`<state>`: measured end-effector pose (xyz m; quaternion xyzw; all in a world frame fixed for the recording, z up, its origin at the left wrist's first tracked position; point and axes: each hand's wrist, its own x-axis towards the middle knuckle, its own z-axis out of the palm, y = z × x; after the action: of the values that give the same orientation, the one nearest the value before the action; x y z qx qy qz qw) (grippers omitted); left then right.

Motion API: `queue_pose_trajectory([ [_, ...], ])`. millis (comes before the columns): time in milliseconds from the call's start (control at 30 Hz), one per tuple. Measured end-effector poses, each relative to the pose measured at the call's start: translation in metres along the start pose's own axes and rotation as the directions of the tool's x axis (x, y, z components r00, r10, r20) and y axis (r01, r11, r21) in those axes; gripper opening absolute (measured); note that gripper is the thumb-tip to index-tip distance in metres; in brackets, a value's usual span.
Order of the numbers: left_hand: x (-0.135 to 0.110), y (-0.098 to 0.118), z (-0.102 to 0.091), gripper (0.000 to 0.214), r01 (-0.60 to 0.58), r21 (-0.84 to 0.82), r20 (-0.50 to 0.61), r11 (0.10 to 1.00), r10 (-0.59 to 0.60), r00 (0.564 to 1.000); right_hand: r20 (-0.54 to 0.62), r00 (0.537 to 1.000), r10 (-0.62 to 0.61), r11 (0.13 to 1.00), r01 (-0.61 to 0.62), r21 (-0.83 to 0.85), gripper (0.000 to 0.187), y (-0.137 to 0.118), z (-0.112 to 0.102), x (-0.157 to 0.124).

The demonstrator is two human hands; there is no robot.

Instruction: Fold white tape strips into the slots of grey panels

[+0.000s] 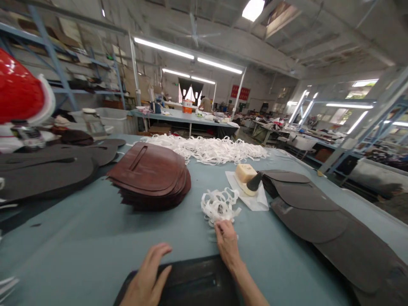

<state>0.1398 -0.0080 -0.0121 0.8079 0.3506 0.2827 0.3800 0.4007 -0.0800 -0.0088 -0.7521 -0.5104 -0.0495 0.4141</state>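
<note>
My left hand [148, 278] lies flat with its fingers stretched out on a dark leather piece [191, 282] at the near edge of the table. My right hand [227, 243] reaches forward, and its fingertips touch the near edge of a small bundle of white strips [219, 205]; the fingers are pressed together, and what they pinch is hidden. A stack of reddish-brown leather pieces [149, 174] sits behind the left hand.
A row of dark brown leather pieces [318, 212] fans out on the right. More dark pieces [47, 170] lie at the left. A large heap of white strips [207, 148] is at the back, near a beige block with a black cone [247, 176] on white paper. The grey-blue table [79, 238] spreads around.
</note>
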Motion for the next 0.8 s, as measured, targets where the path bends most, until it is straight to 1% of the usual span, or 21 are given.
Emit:
queue_pose_trajectory([
  [33,0.011,0.015,0.014,0.038,-0.094,0.018,0.068,0.995,0.092,0.993,0.02,1.0,0.0,1.0,0.0,0.008,0.022,-0.003,0.0,-0.01],
  [67,0.024,0.028,0.027,0.047,-0.196,0.042,0.125,0.98,0.189,0.974,0.04,0.999,-0.008,1.0,0.007,0.02,0.023,-0.006,-0.001,-0.018],
  [133,0.05,0.05,0.053,0.064,-0.371,0.107,0.208,0.922,0.344,0.916,0.086,0.995,-0.049,0.998,0.046,0.041,0.024,-0.009,-0.005,-0.027],
  [167,0.063,0.057,0.063,0.068,-0.437,0.149,0.266,0.887,0.39,0.882,0.108,0.991,-0.074,0.996,0.069,0.052,0.025,-0.01,-0.009,-0.028],
  [200,0.075,0.061,0.073,0.067,-0.484,0.189,0.314,0.854,0.415,0.854,0.124,0.988,-0.096,0.995,0.091,0.044,0.026,-0.01,-0.015,-0.028],
  [233,0.087,0.065,0.081,0.061,-0.513,0.229,0.35,0.828,0.422,0.836,0.134,0.985,-0.113,0.994,0.113,0.007,0.026,-0.009,-0.024,-0.027],
  [267,0.097,0.067,0.087,0.055,-0.52,0.263,0.373,0.812,0.412,0.831,0.136,0.983,-0.124,0.989,0.133,-0.058,0.027,-0.009,-0.034,-0.025],
  [300,0.107,0.068,0.093,0.048,-0.514,0.288,0.383,0.808,0.395,0.835,0.133,0.982,-0.136,0.978,0.155,-0.142,0.027,-0.01,-0.047,-0.023],
  [333,0.116,0.07,0.098,0.044,-0.498,0.302,0.382,0.813,0.376,0.844,0.13,0.98,-0.153,0.955,0.18,-0.236,0.027,-0.011,-0.06,-0.021],
  [400,0.134,0.074,0.106,0.042,-0.463,0.304,0.367,0.833,0.346,0.863,0.124,0.973,-0.196,0.888,0.229,-0.399,0.026,-0.015,-0.086,-0.018],
  [500,0.161,0.079,0.115,0.043,-0.424,0.289,0.35,0.858,0.318,0.881,0.099,0.969,-0.225,0.83,0.244,-0.502,0.028,-0.025,-0.119,-0.015],
  [600,0.185,0.079,0.121,0.044,-0.383,0.29,0.347,0.877,0.276,0.896,0.052,0.982,-0.182,0.832,0.183,-0.525,0.03,-0.032,-0.138,-0.017],
  [700,0.198,0.074,0.122,0.047,-0.352,0.3,0.346,0.886,0.243,0.906,-0.032,0.987,-0.16,0.867,0.125,-0.482,0.032,-0.041,-0.153,-0.025],
  [733,0.2,0.072,0.122,0.048,-0.34,0.305,0.343,0.89,0.23,0.911,-0.068,0.989,-0.133,0.89,0.088,-0.448,0.032,-0.046,-0.159,-0.03],
  [767,0.201,0.07,0.122,0.048,-0.324,0.311,0.338,0.894,0.215,0.916,-0.121,0.989,-0.08,0.912,0.024,-0.41,0.033,-0.052,-0.166,-0.034],
  [800,0.201,0.069,0.121,0.048,-0.306,0.315,0.334,0.898,0.198,0.922,-0.187,0.982,-0.004,0.927,-0.067,-0.37,0.033,-0.059,-0.174,-0.038],
])
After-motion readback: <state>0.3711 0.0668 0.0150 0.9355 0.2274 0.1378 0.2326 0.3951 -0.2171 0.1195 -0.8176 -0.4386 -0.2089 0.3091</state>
